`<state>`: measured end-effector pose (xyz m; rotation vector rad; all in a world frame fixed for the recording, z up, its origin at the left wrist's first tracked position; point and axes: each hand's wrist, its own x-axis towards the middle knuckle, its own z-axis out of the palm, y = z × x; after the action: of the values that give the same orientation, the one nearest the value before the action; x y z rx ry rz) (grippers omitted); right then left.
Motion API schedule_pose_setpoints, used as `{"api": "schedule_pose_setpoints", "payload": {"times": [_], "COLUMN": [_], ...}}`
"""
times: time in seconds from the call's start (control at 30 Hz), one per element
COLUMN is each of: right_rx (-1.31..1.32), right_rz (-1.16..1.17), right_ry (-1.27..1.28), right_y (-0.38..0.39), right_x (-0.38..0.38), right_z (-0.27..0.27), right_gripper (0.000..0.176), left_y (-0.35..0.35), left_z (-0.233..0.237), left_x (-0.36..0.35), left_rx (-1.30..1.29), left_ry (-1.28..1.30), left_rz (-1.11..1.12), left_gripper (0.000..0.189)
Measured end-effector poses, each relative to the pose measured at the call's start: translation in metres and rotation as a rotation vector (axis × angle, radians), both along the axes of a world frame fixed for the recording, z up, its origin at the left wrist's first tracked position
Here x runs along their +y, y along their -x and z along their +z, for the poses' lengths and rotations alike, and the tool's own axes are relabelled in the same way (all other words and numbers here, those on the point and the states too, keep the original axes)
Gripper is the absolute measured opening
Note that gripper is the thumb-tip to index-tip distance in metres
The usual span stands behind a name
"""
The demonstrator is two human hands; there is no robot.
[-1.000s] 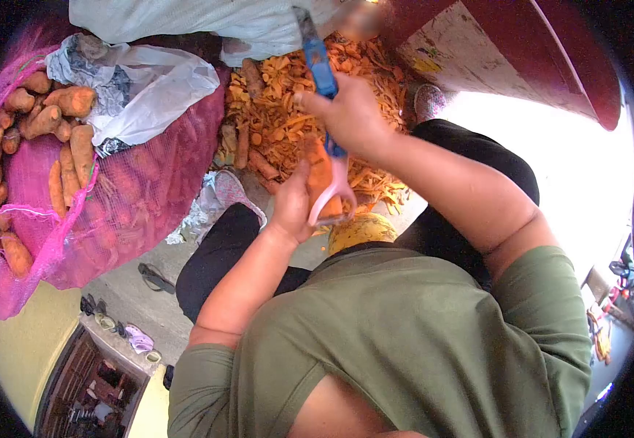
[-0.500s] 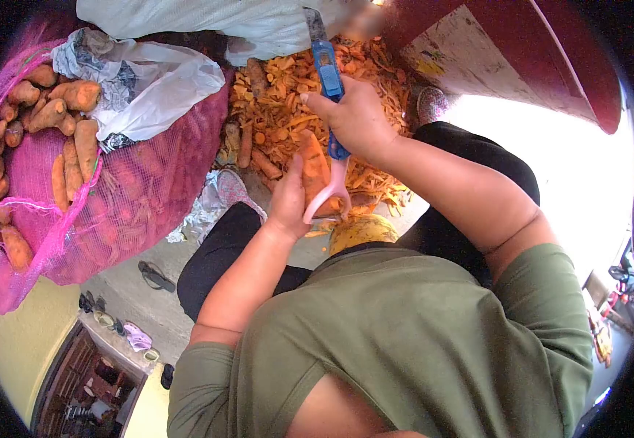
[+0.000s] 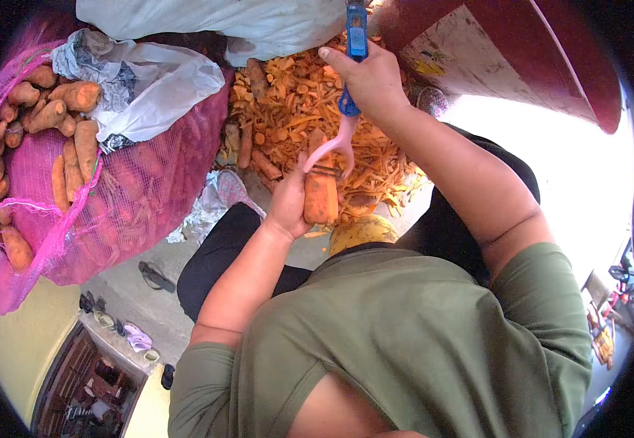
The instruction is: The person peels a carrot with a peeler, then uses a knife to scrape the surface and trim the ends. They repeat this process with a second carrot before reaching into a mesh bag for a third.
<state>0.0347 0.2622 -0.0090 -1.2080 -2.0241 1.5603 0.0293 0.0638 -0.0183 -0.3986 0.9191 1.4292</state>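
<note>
My left hand is closed around a thick carrot, whose near end shows bright orange with some brown specks. In my right hand is a Y-shaped peeler with a pink fork and a long blue handle. The peeler's cutting head lies across the carrot, touching it. My right thumb stretches out to the left of the handle. Beneath both hands spreads a heap of orange carrot peelings, with several whole carrots along its left side.
A pink mesh sack with unpeeled carrots lies at left, a white plastic bag on it. A white sack is behind the heap. A large dark red container stands at right. Footwear lies on the floor lower left.
My right hand and the peeler have moved away from my body and slightly right, the cutting head now farther up the carrot. The carrot's near end has come into view; my left hand has barely moved.
</note>
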Motion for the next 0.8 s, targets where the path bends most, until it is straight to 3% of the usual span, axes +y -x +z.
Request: {"api": "schedule_pose_setpoints", "payload": {"times": [0.1, 0.17, 0.23, 0.27, 0.37, 0.4, 0.47, 0.53, 0.63, 0.67, 0.77, 0.8], "right_rx": [0.049, 0.032, 0.051, 0.065, -0.049, 0.013, -0.022, 0.013, -0.169, -0.049, -0.041, 0.023], "right_rz": [-0.092, -0.12, -0.171, -0.191, -0.044, -0.109, -0.135, -0.154, 0.011, 0.038, -0.068, -0.157], "right_ry": [0.014, -0.105, -0.158, 0.011, -0.089, -0.209, -0.177, -0.07, -0.216, -0.117, -0.285, -0.183], "right_y": [0.005, 0.005, 0.006, 0.005, 0.004, 0.005, 0.004, 0.003, 0.006, 0.004, 0.004, 0.006], "right_x": [0.024, 0.035, 0.047, 0.05, 0.02, 0.02, 0.047, 0.056, 0.028, 0.016, 0.041, 0.045], "right_z": [-0.015, -0.018, 0.008, -0.013, 0.002, -0.005, -0.008, -0.011, -0.013, -0.015, -0.029, -0.017], "right_gripper": [0.026, 0.025, 0.021, 0.03, 0.031, 0.031, 0.031, 0.03, 0.029, 0.031, 0.033, 0.034], "left_y": [-0.004, 0.002, -0.008, -0.011, -0.009, -0.01, -0.013, -0.012, -0.009, -0.008, -0.014, -0.015], "left_z": [0.001, -0.001, 0.001, 0.002, -0.01, -0.005, 0.008, 0.006, 0.001, 0.0, -0.001, -0.001], "left_x": [0.0, -0.003, 0.0, 0.002, -0.003, -0.002, 0.002, 0.002, 0.0, -0.001, -0.001, -0.001], "left_rx": [0.026, 0.037, 0.137, 0.185, 0.205, 0.302, 0.496, 0.484, 0.514, 0.534, 0.61, 0.621], "left_ry": [-0.024, -0.049, 0.007, 0.035, 0.054, 0.023, -0.039, -0.013, 0.072, 0.108, 0.018, 0.027], "left_rz": [-0.085, -0.135, -0.135, -0.139, -0.101, -0.146, -0.237, -0.274, -0.382, -0.43, -0.374, -0.364], "left_gripper": [0.043, 0.04, 0.038, 0.036, 0.031, 0.031, 0.034, 0.041, 0.049, 0.051, 0.048, 0.047]}}
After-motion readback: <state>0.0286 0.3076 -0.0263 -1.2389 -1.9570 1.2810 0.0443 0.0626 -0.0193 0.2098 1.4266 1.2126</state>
